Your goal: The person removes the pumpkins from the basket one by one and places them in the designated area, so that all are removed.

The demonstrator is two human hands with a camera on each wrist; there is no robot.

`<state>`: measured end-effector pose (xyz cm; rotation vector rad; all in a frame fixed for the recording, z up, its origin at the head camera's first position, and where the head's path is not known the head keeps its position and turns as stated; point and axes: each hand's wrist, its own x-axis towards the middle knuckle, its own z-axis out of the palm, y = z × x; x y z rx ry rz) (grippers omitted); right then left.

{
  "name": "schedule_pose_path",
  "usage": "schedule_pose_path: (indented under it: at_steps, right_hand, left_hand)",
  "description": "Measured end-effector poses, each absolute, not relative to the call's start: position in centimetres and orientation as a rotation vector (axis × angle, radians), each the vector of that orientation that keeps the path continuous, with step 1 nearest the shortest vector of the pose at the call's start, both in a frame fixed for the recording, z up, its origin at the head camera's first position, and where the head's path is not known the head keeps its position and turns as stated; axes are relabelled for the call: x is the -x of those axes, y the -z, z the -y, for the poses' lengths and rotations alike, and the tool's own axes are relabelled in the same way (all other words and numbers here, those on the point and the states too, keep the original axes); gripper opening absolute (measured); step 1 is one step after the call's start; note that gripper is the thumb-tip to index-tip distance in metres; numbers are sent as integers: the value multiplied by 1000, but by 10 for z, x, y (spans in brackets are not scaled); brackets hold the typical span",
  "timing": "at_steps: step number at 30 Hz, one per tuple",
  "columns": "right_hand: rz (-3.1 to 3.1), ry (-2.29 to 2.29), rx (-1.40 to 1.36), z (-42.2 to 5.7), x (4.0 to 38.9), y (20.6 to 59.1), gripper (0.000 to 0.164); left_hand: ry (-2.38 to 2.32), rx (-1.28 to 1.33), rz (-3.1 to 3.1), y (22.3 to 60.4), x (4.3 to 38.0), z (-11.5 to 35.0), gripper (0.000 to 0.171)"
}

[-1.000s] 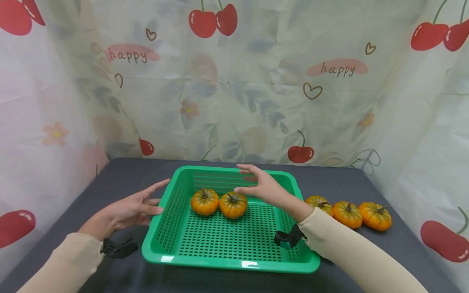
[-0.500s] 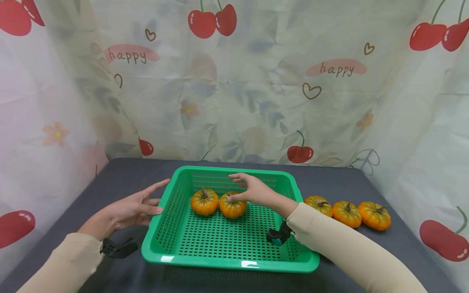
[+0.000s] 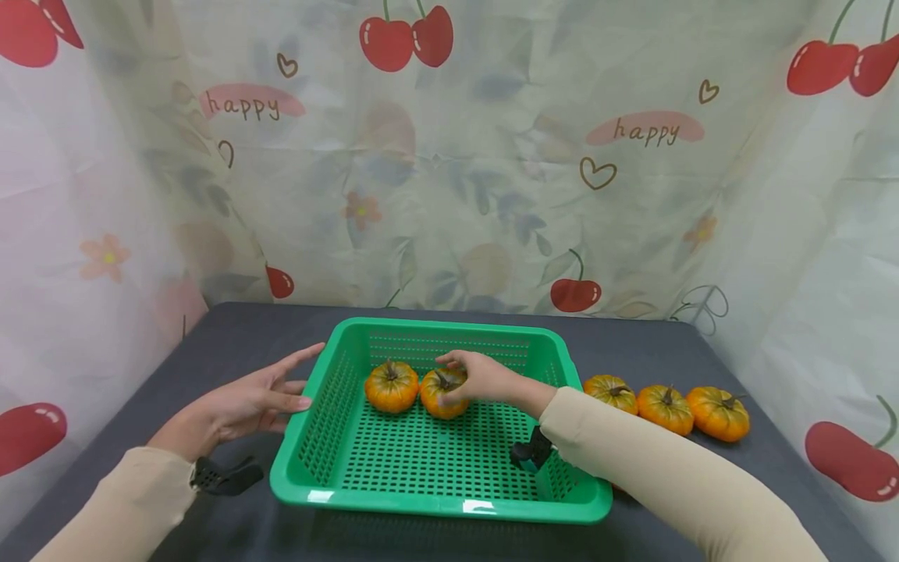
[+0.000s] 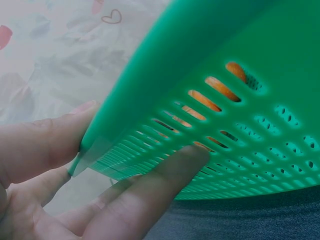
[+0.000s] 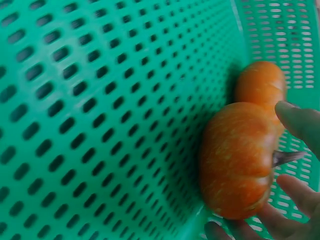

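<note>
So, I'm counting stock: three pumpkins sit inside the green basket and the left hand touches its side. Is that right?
The count is wrong: the head view shows two pumpkins inside the green basket, not three. The left hand does touch its side.

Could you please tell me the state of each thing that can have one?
Green basket: upright, open-topped, partly filled.
Left inside pumpkin: upright, stem up.
Right inside pumpkin: upright, partly hidden.
Outside pumpkins: on the table, three plainly visible.
Left hand: touching the basket's side.
Right hand: around right inside pumpkin, grip unclear.
</note>
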<state>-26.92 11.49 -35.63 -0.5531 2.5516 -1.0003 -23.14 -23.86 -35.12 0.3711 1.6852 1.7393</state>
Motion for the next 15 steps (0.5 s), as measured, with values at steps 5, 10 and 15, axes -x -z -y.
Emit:
schedule_pose_path:
  at_steps: [5,10,15]
  right_hand:
    - [-2534,941,591,-115,267,360,71]
    - [-2504,932,603,-116,266,362,77]
    - [-2511,908,602,-115,265,362,77]
  left_hand:
    - [-1736,-375,-1689,351,231,239,95]
    - [-1736,-371,-1691,351,231,239,95]
    - [-1737,-367,-1690,351,231,239,95]
